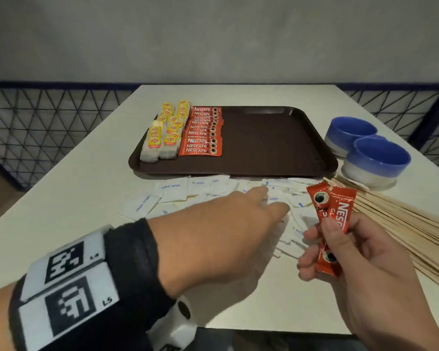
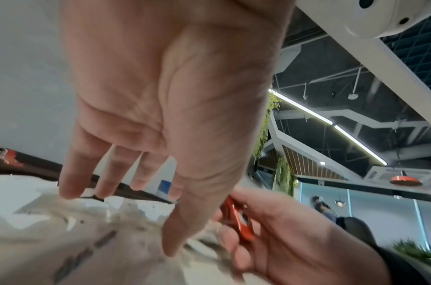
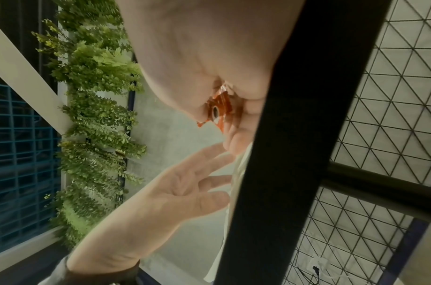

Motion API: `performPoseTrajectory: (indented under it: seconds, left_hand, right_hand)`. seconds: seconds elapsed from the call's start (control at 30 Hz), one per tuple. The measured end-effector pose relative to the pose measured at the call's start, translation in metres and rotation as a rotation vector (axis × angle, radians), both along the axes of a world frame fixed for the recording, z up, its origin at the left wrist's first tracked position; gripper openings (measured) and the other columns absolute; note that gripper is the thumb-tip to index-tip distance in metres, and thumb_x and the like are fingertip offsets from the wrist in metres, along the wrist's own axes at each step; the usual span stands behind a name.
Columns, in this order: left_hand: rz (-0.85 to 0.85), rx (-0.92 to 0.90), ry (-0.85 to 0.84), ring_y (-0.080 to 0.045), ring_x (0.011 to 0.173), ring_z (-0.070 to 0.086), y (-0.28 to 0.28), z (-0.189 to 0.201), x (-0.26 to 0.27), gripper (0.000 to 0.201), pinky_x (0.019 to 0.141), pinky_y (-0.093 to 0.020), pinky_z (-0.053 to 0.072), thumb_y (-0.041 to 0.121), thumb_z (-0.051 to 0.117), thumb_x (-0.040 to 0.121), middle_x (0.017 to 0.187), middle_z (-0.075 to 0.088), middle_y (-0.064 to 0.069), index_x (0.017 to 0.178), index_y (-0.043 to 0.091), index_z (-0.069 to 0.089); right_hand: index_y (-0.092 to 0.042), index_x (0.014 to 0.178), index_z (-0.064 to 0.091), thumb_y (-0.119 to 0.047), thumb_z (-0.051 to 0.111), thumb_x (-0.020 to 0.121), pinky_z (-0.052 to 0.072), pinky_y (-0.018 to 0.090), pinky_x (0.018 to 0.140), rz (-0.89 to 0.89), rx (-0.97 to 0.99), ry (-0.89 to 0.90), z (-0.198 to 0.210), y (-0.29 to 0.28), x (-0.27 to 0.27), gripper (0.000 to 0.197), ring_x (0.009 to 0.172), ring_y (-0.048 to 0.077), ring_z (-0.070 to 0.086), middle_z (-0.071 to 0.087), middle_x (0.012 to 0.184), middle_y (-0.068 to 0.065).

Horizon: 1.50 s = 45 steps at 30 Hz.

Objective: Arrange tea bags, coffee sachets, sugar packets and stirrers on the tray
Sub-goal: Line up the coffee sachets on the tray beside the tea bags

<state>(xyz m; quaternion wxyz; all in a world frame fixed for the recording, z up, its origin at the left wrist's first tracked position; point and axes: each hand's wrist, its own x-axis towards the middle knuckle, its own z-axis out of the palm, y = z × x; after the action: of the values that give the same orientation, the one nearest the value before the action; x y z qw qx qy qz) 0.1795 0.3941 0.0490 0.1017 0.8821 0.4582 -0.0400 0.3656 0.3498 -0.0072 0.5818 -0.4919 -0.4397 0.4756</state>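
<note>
Two red Nescafé coffee sachets are pinched in the grip of the right hand, thumb on top, fingers curled beneath, at five o'clock of the dark brown plastic tray. The left hand is stretched flat, its grip spread and holding nothing, fingertips laid over the scattered white paper sugar packets on the white table, at six o'clock of the tray. On the tray's nine o'clock side, yellow-tagged tea bags are lined up in two rows, with a column of red coffee sachets just beside them. Thin wooden stirrers are fanned out at four o'clock. Two blue-and-white ceramic bowls are seen at three o'clock, touching each other.
</note>
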Motion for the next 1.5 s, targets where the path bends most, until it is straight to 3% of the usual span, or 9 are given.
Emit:
performPoseTrajectory:
  seconds: [0.1, 0.2, 0.3, 0.43, 0.7, 1.0, 1.27, 1.4, 1.5]
  left_hand:
    - [0.005, 0.034, -0.146, -0.017, 0.124, 0.057, 0.014, 0.016, -0.006, 0.051, 0.101, -0.036, 0.049, 0.035, 0.064, 0.094, 0.139, 0.053, 0.005, 0.142, 0.030, 0.048]
    - [0.101, -0.109, -0.509, -0.007, 0.104, 0.069, 0.033, 0.033, -0.016, 0.045, 0.096, -0.033, 0.056, 0.044, 0.072, 0.092, 0.120, 0.070, 0.009, 0.134, 0.030, 0.062]
    - [0.156, -0.305, -0.901, -0.017, 0.086, 0.075, 0.049, 0.041, -0.024, 0.028, 0.082, -0.034, 0.061, 0.029, 0.076, 0.089, 0.097, 0.078, -0.008, 0.112, 0.014, 0.074]
    - [0.173, -0.348, -1.148, -0.021, 0.068, 0.069, 0.067, 0.046, -0.040, 0.009, 0.062, -0.026, 0.056, 0.009, 0.072, 0.090, 0.081, 0.076, -0.015, 0.094, 0.001, 0.074]
    - [0.201, -0.388, -1.385, -0.019, 0.065, 0.071, 0.097, 0.043, -0.092, 0.012, 0.060, -0.023, 0.057, 0.018, 0.069, 0.083, 0.082, 0.076, -0.017, 0.080, 0.016, 0.080]
    - [0.286, -0.259, -1.429, -0.020, 0.080, 0.075, 0.108, 0.030, -0.118, 0.019, 0.072, -0.028, 0.060, 0.024, 0.079, 0.077, 0.089, 0.078, -0.010, 0.093, 0.014, 0.077]
    - [0.346, -0.250, -1.551, -0.023, 0.093, 0.076, 0.114, 0.021, -0.115, 0.022, 0.082, -0.037, 0.060, 0.014, 0.072, 0.088, 0.102, 0.078, -0.012, 0.109, 0.006, 0.073]
    - [0.390, -0.219, -1.634, -0.023, 0.092, 0.075, 0.115, 0.025, -0.122, 0.013, 0.081, -0.039, 0.058, 0.017, 0.065, 0.095, 0.102, 0.077, -0.013, 0.103, 0.015, 0.075]
    - [0.404, -0.221, -1.599, -0.029, 0.093, 0.076, 0.112, 0.029, -0.126, 0.020, 0.083, -0.045, 0.059, 0.023, 0.059, 0.101, 0.110, 0.075, -0.013, 0.116, 0.024, 0.072]
  right_hand:
    - [-0.010, 0.087, 0.073, -0.053, 0.083, 0.066, 0.050, 0.041, 0.052, 0.073, -0.048, -0.025, 0.004, 0.001, 0.003, 0.049, 0.054, 0.039, 0.057, 0.064, 0.069, 0.022]
    - [-0.005, 0.081, 0.071, -0.033, 0.078, 0.076, 0.045, 0.043, 0.048, 0.191, -0.070, -0.128, 0.029, 0.011, 0.004, 0.029, 0.049, 0.037, 0.050, 0.059, 0.065, 0.025]
    - [-0.016, 0.082, 0.074, -0.037, 0.067, 0.079, 0.048, 0.038, 0.046, 0.297, 0.047, -0.408, 0.067, 0.033, 0.003, 0.022, 0.049, 0.028, 0.055, 0.062, 0.061, 0.016]
    - [-0.028, 0.089, 0.077, -0.033, 0.069, 0.088, 0.049, 0.031, 0.049, 0.368, 0.112, -0.575, 0.097, 0.072, -0.008, 0.010, 0.055, 0.019, 0.063, 0.070, 0.073, 0.007]
    - [-0.016, 0.104, 0.074, -0.027, 0.059, 0.097, 0.058, 0.035, 0.053, 0.534, 0.123, -0.579, 0.126, 0.127, -0.045, 0.020, 0.063, 0.026, 0.069, 0.075, 0.086, 0.014]
    - [-0.007, 0.101, 0.071, -0.026, 0.062, 0.097, 0.056, 0.035, 0.049, 0.690, 0.139, -0.662, 0.126, 0.162, -0.090, 0.021, 0.061, 0.029, 0.070, 0.072, 0.083, 0.019]
    - [-0.006, 0.105, 0.066, -0.030, 0.054, 0.101, 0.058, 0.031, 0.047, 0.581, 0.049, -0.348, 0.109, 0.165, -0.119, 0.027, 0.065, 0.036, 0.073, 0.075, 0.083, 0.019]
    - [-0.005, 0.092, 0.069, -0.026, 0.058, 0.099, 0.058, 0.030, 0.046, 0.380, 0.171, -0.298, 0.112, 0.168, -0.110, 0.025, 0.059, 0.028, 0.068, 0.070, 0.076, 0.014]
    - [-0.012, 0.092, 0.077, -0.023, 0.065, 0.092, 0.048, 0.028, 0.038, 0.346, 0.177, -0.264, 0.112, 0.169, -0.101, 0.016, 0.046, 0.022, 0.055, 0.060, 0.062, 0.005]
